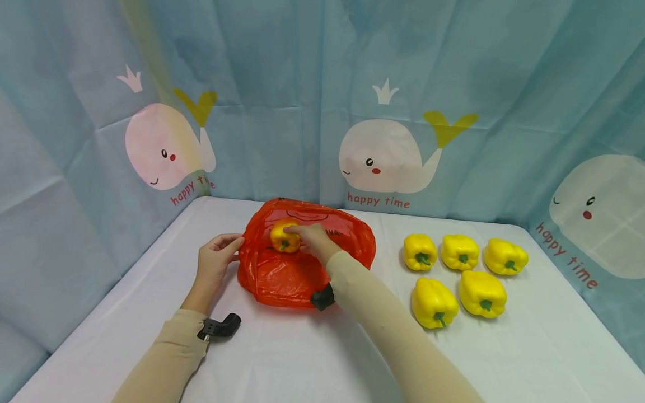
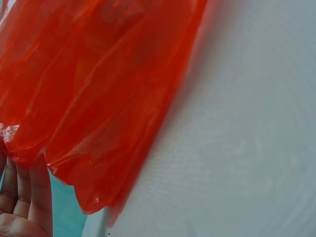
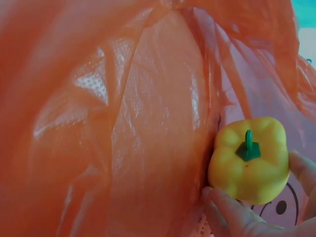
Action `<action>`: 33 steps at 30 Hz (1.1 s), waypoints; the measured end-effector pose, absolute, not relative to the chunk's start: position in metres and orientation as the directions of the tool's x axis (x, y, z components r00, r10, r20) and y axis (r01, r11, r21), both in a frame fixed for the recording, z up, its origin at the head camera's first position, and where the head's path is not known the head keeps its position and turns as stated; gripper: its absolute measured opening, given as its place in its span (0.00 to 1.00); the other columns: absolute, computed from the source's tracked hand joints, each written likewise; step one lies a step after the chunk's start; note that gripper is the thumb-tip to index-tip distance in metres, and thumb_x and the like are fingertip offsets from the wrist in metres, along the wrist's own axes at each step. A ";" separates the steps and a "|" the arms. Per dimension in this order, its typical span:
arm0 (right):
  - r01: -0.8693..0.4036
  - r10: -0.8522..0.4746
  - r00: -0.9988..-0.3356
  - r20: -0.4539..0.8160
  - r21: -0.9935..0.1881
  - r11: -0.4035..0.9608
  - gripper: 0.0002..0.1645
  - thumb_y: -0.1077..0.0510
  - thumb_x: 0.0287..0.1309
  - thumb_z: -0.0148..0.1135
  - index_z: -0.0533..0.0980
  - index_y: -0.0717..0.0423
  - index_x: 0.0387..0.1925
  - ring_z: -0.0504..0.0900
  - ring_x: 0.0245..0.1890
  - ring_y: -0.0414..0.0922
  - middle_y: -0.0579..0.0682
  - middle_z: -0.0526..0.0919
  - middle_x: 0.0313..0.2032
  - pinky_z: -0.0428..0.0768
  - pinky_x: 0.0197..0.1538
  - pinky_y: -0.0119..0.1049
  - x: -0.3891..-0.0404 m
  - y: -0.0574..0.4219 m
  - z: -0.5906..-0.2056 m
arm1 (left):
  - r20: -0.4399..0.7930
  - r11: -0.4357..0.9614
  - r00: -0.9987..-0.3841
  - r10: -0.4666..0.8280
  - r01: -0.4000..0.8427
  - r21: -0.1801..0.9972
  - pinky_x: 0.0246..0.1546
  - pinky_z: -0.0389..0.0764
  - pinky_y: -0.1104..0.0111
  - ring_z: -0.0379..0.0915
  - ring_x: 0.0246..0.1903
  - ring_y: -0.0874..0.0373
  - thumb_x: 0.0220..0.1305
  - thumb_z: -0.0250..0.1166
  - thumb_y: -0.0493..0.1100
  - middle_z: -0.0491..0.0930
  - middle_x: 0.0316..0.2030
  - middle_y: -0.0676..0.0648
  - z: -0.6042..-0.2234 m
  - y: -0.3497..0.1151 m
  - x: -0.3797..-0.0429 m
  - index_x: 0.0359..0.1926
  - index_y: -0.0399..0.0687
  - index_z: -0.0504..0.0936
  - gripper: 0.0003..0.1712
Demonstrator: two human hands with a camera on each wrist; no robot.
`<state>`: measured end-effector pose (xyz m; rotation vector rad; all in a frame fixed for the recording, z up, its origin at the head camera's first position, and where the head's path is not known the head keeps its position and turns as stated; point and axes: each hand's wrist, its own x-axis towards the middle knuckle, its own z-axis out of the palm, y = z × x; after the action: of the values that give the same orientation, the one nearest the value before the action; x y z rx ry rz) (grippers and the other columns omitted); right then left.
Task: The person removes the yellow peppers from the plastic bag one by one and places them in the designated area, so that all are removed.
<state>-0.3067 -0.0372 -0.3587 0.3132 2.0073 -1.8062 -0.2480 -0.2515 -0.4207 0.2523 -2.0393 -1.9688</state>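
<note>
A red plastic bag [image 1: 287, 280] lies on the white table with its mouth spread open. My left hand [image 1: 215, 263] pinches the bag's left rim between thumb and fingers; in the left wrist view its fingers [image 2: 39, 197] sit behind the red film. Inside the bag's mouth, my right hand [image 1: 314, 238] grips a yellow bell pepper [image 1: 282, 234] with a green stem. The right wrist view shows this pepper [image 3: 249, 163] between the thumb and fingers, with the bag's walls [image 3: 158, 123] around it.
To the right of the bag stand several more yellow bell peppers [image 1: 458, 252] in two rows on the white table [image 1: 544, 347]. Behind the table hangs a blue curtain [image 1: 282, 145] with printed whales. Black wrist camera mounts [image 1: 221, 326] stick out from both sleeves.
</note>
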 end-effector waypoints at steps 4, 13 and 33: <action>0.444 -0.090 -0.888 -0.452 -0.891 0.092 0.51 0.51 0.56 0.72 0.55 0.63 0.72 0.73 0.64 0.56 0.59 0.67 0.66 0.73 0.69 0.47 -0.307 -0.037 -0.359 | 0.097 0.050 -0.940 -0.328 0.085 0.995 0.35 0.85 0.77 0.80 0.33 0.68 0.66 0.67 0.48 0.84 0.31 0.65 -0.422 -0.249 -0.249 0.47 0.46 0.84 0.14; 0.474 -0.094 -0.876 -0.474 -0.880 0.017 0.52 0.52 0.55 0.72 0.53 0.63 0.72 0.75 0.61 0.55 0.60 0.67 0.65 0.77 0.66 0.44 -0.301 -0.027 -0.361 | 0.123 0.046 -0.941 -0.316 0.115 0.992 0.34 0.85 0.77 0.80 0.31 0.68 0.65 0.68 0.48 0.84 0.30 0.64 -0.422 -0.247 -0.250 0.42 0.51 0.85 0.09; 0.449 -0.132 -0.862 -0.489 -0.858 0.249 0.42 0.50 0.53 0.74 0.64 0.62 0.63 0.77 0.52 0.49 0.54 0.73 0.56 0.82 0.60 0.39 -0.270 0.023 -0.337 | 0.109 0.018 -0.942 -0.318 0.109 0.994 0.34 0.85 0.78 0.81 0.32 0.69 0.65 0.68 0.46 0.84 0.29 0.64 -0.422 -0.252 -0.249 0.43 0.47 0.85 0.09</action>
<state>-0.2696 0.0226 -0.3367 0.2880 2.0597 -1.6516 -0.2493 -0.2524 -0.4224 0.2145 -1.9988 -1.9978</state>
